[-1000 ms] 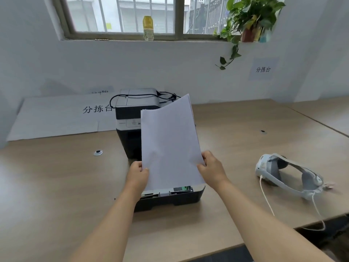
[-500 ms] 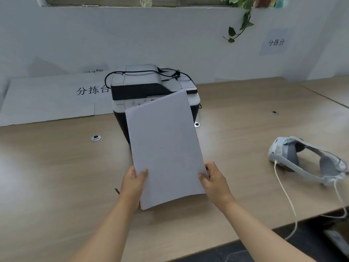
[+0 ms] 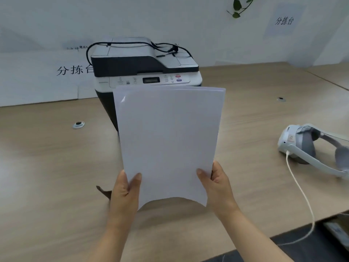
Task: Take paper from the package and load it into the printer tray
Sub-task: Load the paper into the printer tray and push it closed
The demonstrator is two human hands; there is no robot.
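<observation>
Both hands are closed on a thin stack of white paper sheets (image 3: pixel 166 140), held upright over the pale wood-grain counter (image 3: pixel 47 167). The left hand (image 3: pixel 125 191) pinches the stack's lower left edge, thumb on the near face, fingers hidden behind. The right hand (image 3: pixel 217 184) pinches the lower right edge the same way. The stack's bottom edge bows upward in an arch between the two hands; the top edge shows at least two sheets slightly offset.

Behind the paper, farther back on the counter, stands a grey and black multifunction printer (image 3: pixel 145 67), its control panel with a small display visible just above the paper's top edge. A black power cable (image 3: pixel 132 43) is draped across the printer's lid. The printer's lower front, and any tray there, is hidden by the paper.

On the right of the counter lies a white and grey headset (image 3: pixel 309 146), with a white cord (image 3: pixel 302 197) running off the near edge. To the left of the printer a small round grommet (image 3: pixel 78 124) sits in the counter surface. A large white printed sign (image 3: pixel 37 76) leans against the far wall.
</observation>
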